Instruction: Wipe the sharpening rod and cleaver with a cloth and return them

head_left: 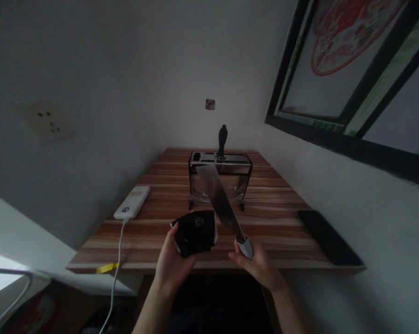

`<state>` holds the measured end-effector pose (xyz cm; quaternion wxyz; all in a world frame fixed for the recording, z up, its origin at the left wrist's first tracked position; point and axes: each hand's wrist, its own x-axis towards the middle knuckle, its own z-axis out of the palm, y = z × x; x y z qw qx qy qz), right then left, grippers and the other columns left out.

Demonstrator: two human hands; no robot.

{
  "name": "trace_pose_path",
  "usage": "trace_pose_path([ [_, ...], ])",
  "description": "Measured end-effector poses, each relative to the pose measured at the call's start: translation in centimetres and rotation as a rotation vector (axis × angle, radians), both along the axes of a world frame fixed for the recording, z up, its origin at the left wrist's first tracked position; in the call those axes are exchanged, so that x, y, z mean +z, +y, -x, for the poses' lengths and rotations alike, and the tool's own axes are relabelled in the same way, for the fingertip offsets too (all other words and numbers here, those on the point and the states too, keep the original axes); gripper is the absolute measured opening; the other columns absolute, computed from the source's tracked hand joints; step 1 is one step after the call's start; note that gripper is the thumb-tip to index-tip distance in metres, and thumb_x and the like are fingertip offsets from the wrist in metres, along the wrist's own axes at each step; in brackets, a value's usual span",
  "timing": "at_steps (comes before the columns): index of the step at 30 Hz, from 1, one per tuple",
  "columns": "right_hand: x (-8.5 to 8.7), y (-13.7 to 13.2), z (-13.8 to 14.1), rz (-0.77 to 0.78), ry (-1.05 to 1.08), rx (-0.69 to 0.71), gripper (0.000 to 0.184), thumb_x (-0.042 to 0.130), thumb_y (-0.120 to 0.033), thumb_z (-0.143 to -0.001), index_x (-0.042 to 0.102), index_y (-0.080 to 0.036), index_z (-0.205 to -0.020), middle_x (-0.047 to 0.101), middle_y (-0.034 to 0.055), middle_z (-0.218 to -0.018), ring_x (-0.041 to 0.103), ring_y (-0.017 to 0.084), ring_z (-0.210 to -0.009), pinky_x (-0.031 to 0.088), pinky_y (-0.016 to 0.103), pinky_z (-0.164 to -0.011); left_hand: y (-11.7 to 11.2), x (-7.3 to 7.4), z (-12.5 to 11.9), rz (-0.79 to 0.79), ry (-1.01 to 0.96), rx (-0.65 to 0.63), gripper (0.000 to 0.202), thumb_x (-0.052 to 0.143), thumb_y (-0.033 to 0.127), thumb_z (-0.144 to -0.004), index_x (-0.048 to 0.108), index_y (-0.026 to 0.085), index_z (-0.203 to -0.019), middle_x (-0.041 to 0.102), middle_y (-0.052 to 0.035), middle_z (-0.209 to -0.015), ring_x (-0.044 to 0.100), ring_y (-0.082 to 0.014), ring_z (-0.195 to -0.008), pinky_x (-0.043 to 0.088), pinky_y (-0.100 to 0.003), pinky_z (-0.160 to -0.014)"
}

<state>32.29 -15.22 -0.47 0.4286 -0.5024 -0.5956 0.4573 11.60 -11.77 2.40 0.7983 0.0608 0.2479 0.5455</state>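
My left hand [177, 265] is closed around a black folded piece, cloth-like, with a small emblem [195, 235], over the table's near part. In my right hand [256, 264] is a kitchen knife [223, 204], gripped by its pale grey handle, its broad blade slanting up and to the left. The blade passes in front of a knife rack [233, 160] with a dark frame and slotted top. A black-handled tool [222, 139] stands upright in one of the rack's slots. Clear plastic film seems to hang around the rack's lower part.
The striped wooden table [275, 232] fits between walls. A white power bank [132, 202] with a white cable [119, 250] lies on the left, a yellow tag [107, 268] by the front edge. A black phone [329, 236] lies right. A framed picture [334, 93] hangs on the right wall.
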Motion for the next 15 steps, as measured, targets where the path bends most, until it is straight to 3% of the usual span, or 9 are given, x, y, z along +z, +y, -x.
trace_pose_path([
  [5,0.9,-0.1,0.7,-0.217,-0.549,-0.172,0.006,0.056,-0.026,-0.080,0.056,-0.022,-0.084,0.066,0.0051,-0.078,0.061,0.021,-0.074,0.038,0.027,-0.064,-2.1,-0.6,-1.9,0.220,0.092,0.023,0.027,0.050,0.013,-0.081,0.062,0.011,-0.105,0.073,-0.0092,-0.088,0.069,-0.0215,-0.086,0.053,-0.036,-0.085],
  [10,-0.1,0.3,1.7,-0.216,-0.860,-0.198,0.017,0.055,-0.013,-0.076,0.057,-0.024,-0.089,0.069,0.0041,-0.076,0.066,0.022,-0.073,0.033,0.026,-0.059,-3.2,-1.9,-3.6,0.040,0.249,0.031,0.017,0.054,0.006,-0.075,0.066,0.016,-0.083,0.072,-0.0050,-0.080,0.069,-0.0187,-0.079,0.053,-0.028,-0.079],
  [15,0.0,0.2,2.3,-0.187,-0.970,-0.174,0.029,0.053,-0.008,-0.073,0.056,-0.025,-0.097,0.070,0.0045,-0.081,0.066,0.022,-0.072,0.032,0.026,-0.058,-2.7,-2.5,-4.5,0.018,0.319,0.111,0.012,0.059,0.013,-0.076,0.064,0.022,-0.082,0.071,-0.0021,-0.082,0.068,-0.0201,-0.085,0.052,-0.029,-0.081],
])
